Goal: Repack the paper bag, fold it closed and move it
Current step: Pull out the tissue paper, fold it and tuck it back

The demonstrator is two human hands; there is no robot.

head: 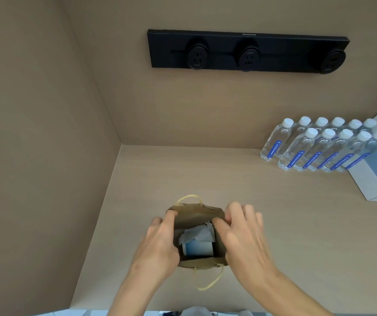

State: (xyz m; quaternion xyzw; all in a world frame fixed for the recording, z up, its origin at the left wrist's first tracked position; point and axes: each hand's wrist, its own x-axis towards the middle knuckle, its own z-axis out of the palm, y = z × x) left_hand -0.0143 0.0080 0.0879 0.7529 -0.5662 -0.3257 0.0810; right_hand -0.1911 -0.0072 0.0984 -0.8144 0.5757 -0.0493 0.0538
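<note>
Both forearms reach forward, left hand and right hand pinching opposite sides of the paper bag standing between them on the counter. White paper and a blue box sit inside. Packing looks done; folding the top down comes next, needing both sides pressed inward.

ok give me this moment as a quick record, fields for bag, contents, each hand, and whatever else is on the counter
bag: brown paper bag, upright, top open, not yet folded
contents: crumpled white paper over a blue-and-white box
left hand: gripping the bag's left side
right hand: gripping the bag's right side
handles: far one up, near one hanging towards the person
counter: water bottles in two rows, far right
wall: black socket strip
</note>
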